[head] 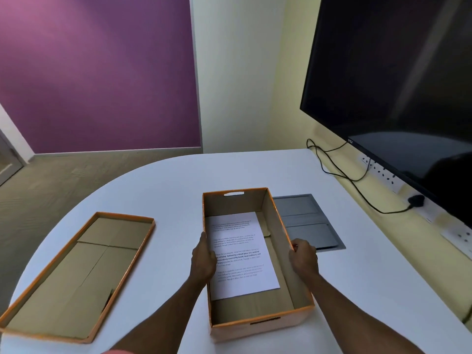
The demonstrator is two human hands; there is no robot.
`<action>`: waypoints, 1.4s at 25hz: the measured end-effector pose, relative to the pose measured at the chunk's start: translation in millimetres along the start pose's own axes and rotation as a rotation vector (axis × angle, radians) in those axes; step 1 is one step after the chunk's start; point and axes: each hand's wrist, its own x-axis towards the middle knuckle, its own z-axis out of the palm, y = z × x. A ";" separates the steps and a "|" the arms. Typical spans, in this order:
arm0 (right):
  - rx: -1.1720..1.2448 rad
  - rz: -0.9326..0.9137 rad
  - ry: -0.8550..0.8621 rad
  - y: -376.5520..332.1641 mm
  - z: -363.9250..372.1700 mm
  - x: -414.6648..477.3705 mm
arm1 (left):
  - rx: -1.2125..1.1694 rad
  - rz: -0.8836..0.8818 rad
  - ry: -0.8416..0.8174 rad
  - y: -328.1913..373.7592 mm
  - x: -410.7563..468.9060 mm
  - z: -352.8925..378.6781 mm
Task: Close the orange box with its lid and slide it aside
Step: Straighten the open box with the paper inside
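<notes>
The orange box (260, 327) stands open in the middle of the white table, its long side pointing away from me. A printed white sheet (242, 254) lies flat on its cardboard floor. My left hand (203, 259) grips the box's left wall and my right hand (304, 256) grips the right wall, both about halfway along. The lid (76, 272) lies upside down on the table to the left, apart from the box, its brown inside facing up and its orange rim showing.
A grey cable hatch (309, 221) is set into the white table (166, 187) just right of the box. A large dark screen (396, 85) hangs on the right wall, with a black cable (357, 178) and wall sockets (383, 171) below it. The table's edge curves round on the left.
</notes>
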 end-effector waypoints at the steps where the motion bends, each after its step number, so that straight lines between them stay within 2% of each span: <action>1: 0.007 0.016 0.013 3.4 0.1 -15.2 | 0.012 0.015 -0.018 -0.6 -12.0 -4.8; 4: 0.016 0.071 0.038 11.4 0.4 -54.9 | 0.033 0.011 -0.058 -8.9 -40.7 -13.1; 11: 0.062 0.059 0.036 39.0 -3.9 -122.8 | 0.058 -0.056 -0.036 -24.0 -92.6 -16.8; 17: 0.087 0.056 0.034 52.7 -6.1 -139.2 | 0.042 -0.121 -0.041 -29.5 -114.1 -5.4; 23: 0.089 0.006 0.017 60.3 -4.9 -140.3 | 0.009 -0.097 -0.029 -39.7 -119.1 1.0; 27: -0.049 -0.024 -0.034 53.6 -8.7 -138.0 | -0.027 -0.149 -0.065 -43.1 -119.6 -3.8; 30: -0.228 -0.110 0.008 37.7 -7.7 -136.2 | -0.032 -0.177 -0.046 -47.2 -122.1 -13.1; 32: -0.221 -0.235 0.038 19.1 0.3 -136.0 | 0.007 -0.160 -0.020 -51.2 -120.8 -25.8; 35: -0.217 -0.413 -0.036 -18.8 25.9 -139.0 | 0.047 -0.130 0.015 -61.5 -117.8 -53.1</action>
